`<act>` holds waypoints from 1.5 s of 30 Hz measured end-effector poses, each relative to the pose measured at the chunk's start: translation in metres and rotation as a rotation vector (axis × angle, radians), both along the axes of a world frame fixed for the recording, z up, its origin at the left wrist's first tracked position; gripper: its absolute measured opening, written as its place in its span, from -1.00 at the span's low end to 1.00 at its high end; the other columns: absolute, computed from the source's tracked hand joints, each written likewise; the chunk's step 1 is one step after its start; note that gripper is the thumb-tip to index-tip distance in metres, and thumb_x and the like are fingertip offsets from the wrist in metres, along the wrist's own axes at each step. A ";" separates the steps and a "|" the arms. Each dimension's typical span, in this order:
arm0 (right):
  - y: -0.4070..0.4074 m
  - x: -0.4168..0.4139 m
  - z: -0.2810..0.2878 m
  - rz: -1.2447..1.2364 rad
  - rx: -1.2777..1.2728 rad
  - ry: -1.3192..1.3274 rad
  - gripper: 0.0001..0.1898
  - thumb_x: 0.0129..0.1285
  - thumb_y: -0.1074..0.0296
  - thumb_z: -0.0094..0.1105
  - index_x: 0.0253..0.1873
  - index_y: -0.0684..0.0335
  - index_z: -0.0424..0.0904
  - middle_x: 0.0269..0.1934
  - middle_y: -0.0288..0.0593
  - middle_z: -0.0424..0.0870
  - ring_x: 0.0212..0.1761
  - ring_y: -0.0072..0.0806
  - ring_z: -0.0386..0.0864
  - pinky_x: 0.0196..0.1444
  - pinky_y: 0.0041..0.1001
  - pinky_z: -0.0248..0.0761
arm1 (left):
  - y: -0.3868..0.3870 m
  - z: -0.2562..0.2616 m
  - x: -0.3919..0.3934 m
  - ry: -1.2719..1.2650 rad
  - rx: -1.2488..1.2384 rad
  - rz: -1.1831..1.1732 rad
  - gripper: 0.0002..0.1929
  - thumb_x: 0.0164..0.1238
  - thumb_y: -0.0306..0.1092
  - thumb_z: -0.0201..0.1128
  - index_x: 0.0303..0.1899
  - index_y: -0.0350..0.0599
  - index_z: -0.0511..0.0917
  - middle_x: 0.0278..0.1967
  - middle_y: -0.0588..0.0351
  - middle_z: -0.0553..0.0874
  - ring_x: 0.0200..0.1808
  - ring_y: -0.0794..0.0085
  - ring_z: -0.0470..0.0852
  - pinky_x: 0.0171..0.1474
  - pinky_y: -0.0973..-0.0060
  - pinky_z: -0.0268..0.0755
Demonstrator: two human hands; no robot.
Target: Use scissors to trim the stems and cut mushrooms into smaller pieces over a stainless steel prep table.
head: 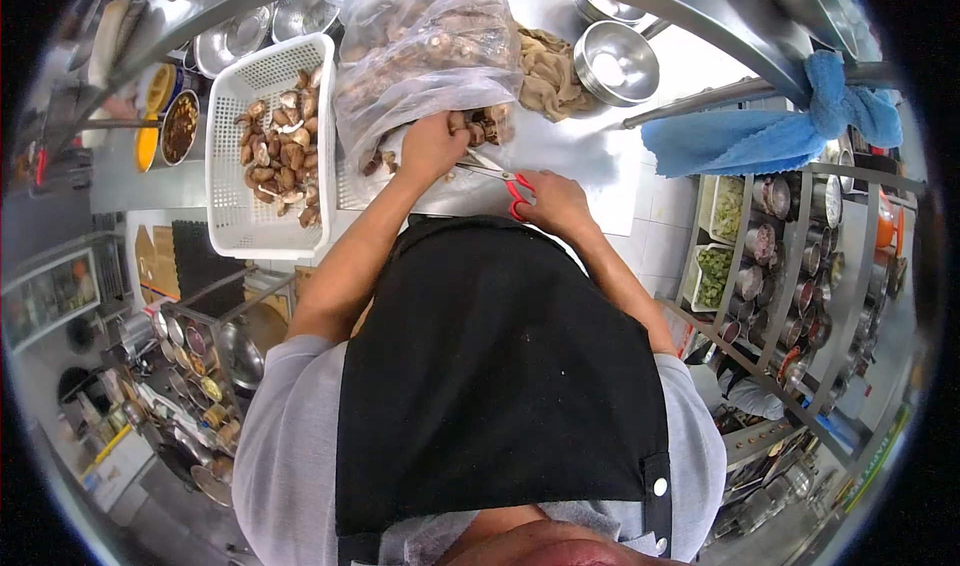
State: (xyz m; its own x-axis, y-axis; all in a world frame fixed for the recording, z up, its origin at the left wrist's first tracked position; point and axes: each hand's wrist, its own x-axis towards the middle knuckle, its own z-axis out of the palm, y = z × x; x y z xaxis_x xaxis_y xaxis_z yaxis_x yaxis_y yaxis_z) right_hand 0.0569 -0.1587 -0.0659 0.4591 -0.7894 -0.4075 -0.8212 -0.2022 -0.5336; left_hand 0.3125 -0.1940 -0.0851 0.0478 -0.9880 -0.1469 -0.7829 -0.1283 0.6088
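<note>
My right hand [559,200] grips the red handles of a pair of scissors [519,191], whose blades lie slightly apart and point toward my left fingers. My left hand [436,146] is curled at the mouth of a clear plastic bag [435,63] full of brown mushrooms. Whether a mushroom sits between its fingertips is hidden. Loose mushrooms [487,125] spill from the bag beside those fingers. To the left, a white perforated plastic basket [216,153] holds a pile of mushrooms [283,153], several showing pale undersides.
A crumpled brown cloth [553,75] and stacked steel bowls [616,63] stand behind on the steel table [577,150]. A blue towel [724,142] hangs from a rail at right. A pot of dark sauce [180,127] is beyond the basket. Shelves with food containers [716,277] line the right.
</note>
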 end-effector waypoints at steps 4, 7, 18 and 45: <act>-0.003 -0.011 -0.005 -0.027 0.038 -0.050 -0.62 0.20 0.04 0.39 0.03 0.11 0.67 -0.15 0.13 0.76 -0.01 0.13 0.68 0.01 0.01 0.50 | 0.033 -0.035 0.047 0.729 0.044 0.354 -0.75 0.29 -0.47 0.26 0.00 -0.19 0.58 -0.08 -0.06 0.78 -0.15 0.08 0.82 -0.20 0.19 0.63; -0.002 -0.008 -0.009 -0.044 0.095 -0.020 -0.63 0.20 0.06 0.39 0.03 0.10 0.67 -0.15 0.12 0.75 -0.03 0.14 0.68 0.00 0.03 0.49 | 0.066 -0.022 0.074 1.484 0.202 0.621 -0.64 0.36 -0.58 0.28 0.15 -0.19 0.47 0.00 -0.01 0.71 -0.08 0.15 0.81 -0.16 0.30 0.69; -0.003 0.099 -0.040 0.062 -0.398 0.134 -0.66 0.30 0.13 0.33 0.11 0.12 0.65 -0.04 0.07 0.73 -0.02 0.12 0.74 -0.01 0.06 0.60 | 0.103 0.044 0.136 1.999 0.221 0.322 -0.45 0.76 0.12 -0.12 0.42 -0.09 0.43 0.07 -0.21 0.77 -0.01 -0.01 0.84 -0.01 0.19 0.75; 0.042 0.241 0.102 0.188 -0.473 -0.461 -0.45 0.25 0.18 0.55 0.31 0.15 0.65 0.03 -0.03 0.72 -0.05 -0.04 0.71 0.03 -0.18 0.58 | 0.109 0.094 0.172 1.140 0.292 0.420 -0.47 0.69 0.21 0.06 -0.29 -0.08 0.58 -0.60 0.27 0.50 -0.70 0.58 0.34 -0.65 0.53 0.08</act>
State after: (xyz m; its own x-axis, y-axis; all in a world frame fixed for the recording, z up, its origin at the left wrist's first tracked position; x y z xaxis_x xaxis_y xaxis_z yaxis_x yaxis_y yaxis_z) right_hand 0.2983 -0.1165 0.0366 0.6496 -0.7242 0.2315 -0.4598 -0.6167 -0.6389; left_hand 0.4840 -0.0850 0.0086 0.0530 -0.8508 -0.5228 0.3052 -0.4847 0.8197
